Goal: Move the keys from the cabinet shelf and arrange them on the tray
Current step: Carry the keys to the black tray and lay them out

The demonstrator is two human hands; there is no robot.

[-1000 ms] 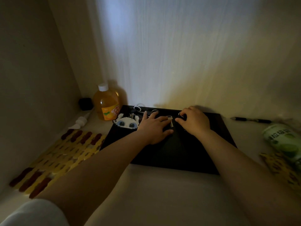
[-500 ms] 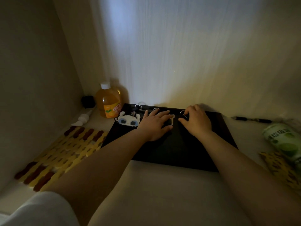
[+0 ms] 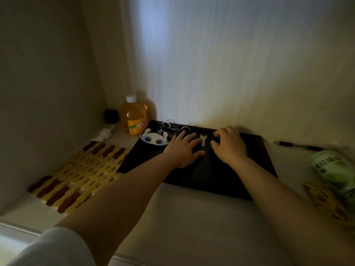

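Looks like a home cupboard, dimly lit: pale shelf (image 3: pixel 192 217) boxed in by plain side and back walls. Holds household odds and ends: orange drink bottle (image 3: pixel 134 118) in the corner, green can (image 3: pixel 335 171) lying at right, pen (image 3: pixel 299 146) by the back wall, yellow-and-brown mat (image 3: pixel 76 175) at left, black tray (image 3: pixel 221 175) mid-shelf.

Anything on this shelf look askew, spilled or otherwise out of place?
Nothing spilled or damaged. The green can lies on its side at the right, and a white pump head lies loose beside the upright orange bottle. On the black tray, the silver key lies straight between both hands.
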